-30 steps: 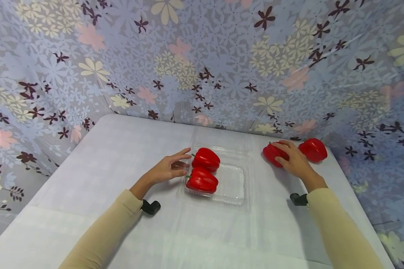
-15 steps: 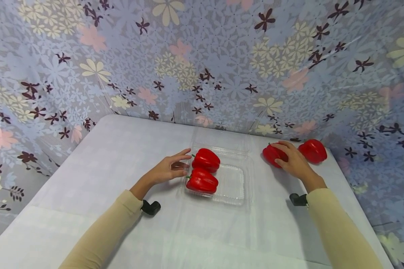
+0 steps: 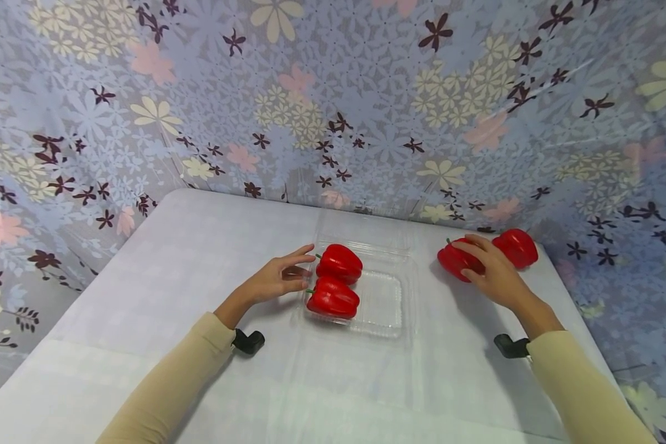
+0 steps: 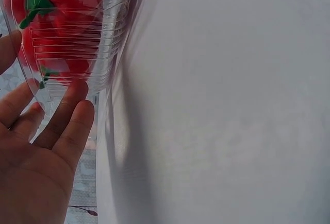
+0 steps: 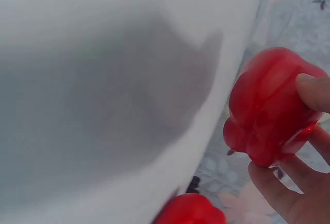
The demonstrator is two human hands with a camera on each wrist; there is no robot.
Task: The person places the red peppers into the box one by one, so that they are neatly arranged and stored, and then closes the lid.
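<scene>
At far right of tabletop (image 3: 216, 246), right hand (image 3: 496, 271) grips pepper (image 3: 458, 261), long axis slanting, stem end far-left. Box (image 3: 382, 303) lies left of that hand, across gap; two more peppers (image 3: 333, 298) in its left half. Left hand (image 3: 274, 279) loose-fingered, holding nothing, at box's left wall.

Which sort of room this is, I cannot tell exactly; it looks like an indoor corner, with a white, round-cornered table (image 3: 227, 234) before a grey-blue, flower-printed curtain (image 3: 200, 80).
</scene>
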